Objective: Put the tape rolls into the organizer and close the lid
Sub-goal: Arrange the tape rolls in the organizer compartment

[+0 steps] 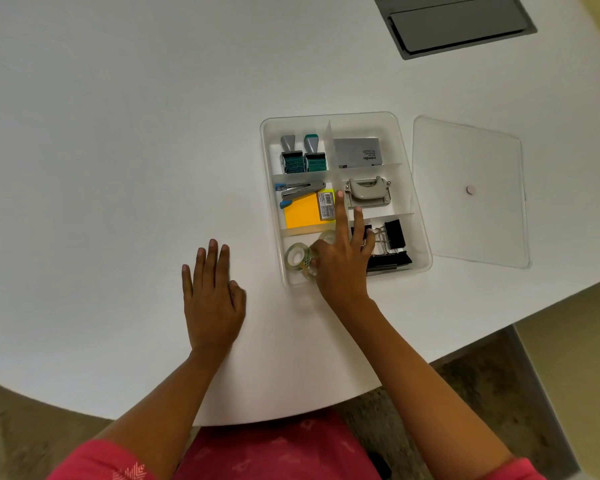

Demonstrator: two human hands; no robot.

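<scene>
A clear plastic organizer [417, 216] with several compartments stands on the white table. In its near-left compartment a clear tape roll [296, 258] lies flat. My right hand [343, 261] reaches into that compartment, thumb and lower fingers pinching another clear tape roll [327, 236] beside the first; the index and middle fingers stick out straight. My left hand [213, 296] rests flat on the table, left of the organizer, holding nothing. The clear lid [471, 192] lies flat on the table to the right of the organizer.
Other compartments hold two stamps [303, 154], a grey box [357, 152], a stapler [300, 190] with orange sticky notes [302, 214], a hole punch [369, 192] and black binder clips [392, 244]. A grey hatch [454, 24] sits in the table at far right. The table's curved edge runs close to me.
</scene>
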